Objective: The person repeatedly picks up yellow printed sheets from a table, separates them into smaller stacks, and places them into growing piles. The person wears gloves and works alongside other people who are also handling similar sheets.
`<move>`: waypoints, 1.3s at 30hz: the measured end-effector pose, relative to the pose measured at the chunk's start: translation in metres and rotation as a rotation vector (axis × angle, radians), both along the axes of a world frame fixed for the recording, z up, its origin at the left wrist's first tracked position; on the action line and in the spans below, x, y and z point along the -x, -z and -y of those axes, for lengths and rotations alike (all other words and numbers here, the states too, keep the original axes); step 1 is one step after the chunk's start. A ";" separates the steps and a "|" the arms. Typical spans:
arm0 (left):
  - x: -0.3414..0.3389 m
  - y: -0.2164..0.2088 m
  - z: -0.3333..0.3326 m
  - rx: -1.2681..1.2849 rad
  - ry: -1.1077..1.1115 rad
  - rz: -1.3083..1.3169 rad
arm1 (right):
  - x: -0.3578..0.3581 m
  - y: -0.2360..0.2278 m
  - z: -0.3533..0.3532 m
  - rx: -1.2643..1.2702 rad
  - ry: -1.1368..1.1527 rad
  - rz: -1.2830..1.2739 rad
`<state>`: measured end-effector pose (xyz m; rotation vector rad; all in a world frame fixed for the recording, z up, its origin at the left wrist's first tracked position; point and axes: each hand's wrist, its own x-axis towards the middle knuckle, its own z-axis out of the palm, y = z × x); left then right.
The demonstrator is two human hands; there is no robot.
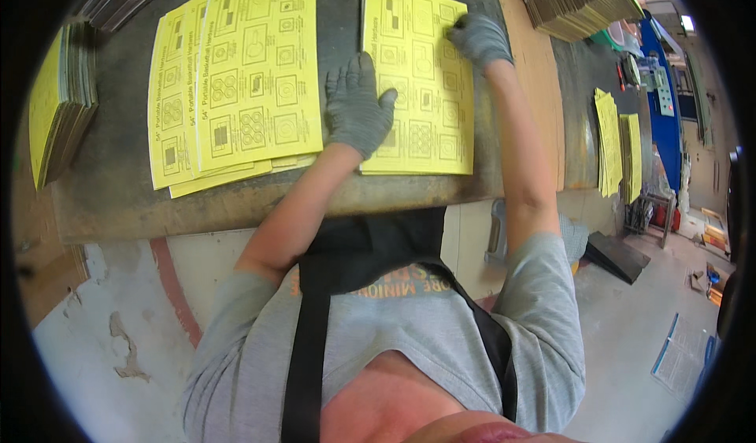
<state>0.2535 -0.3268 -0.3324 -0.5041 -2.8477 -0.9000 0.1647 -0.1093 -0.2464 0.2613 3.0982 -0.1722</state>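
A yellow printed sheet (423,96) with rows of small framed drawings lies on the table before me, its edges looking thick enough for a small stack. My left hand (358,111), in a grey glove, lies flat along its left edge with the fingers stretched out. My right hand (482,41), gloved the same way, is curled at the sheet's upper right edge. Its fingertips press together over the paper; whatever is between them is hidden. To the left, more yellow printed sheets (260,73) overlap in uneven piles.
The dark worktop (236,207) ends just before my body. Stacks of cardboard (71,104) stand at the far left, and another cardboard stack (579,2) at the back right. Narrow yellow piles (608,144) lie farther right, near a blue machine (660,96).
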 end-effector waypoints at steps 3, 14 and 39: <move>0.002 0.000 0.001 0.006 -0.009 -0.027 | -0.006 0.007 0.016 -0.382 -0.289 -0.118; 0.001 -0.003 0.000 0.025 -0.034 -0.001 | -0.023 0.015 -0.027 0.717 0.245 0.019; 0.002 -0.010 0.005 0.057 -0.073 0.018 | -0.124 0.024 0.021 0.764 0.214 -0.014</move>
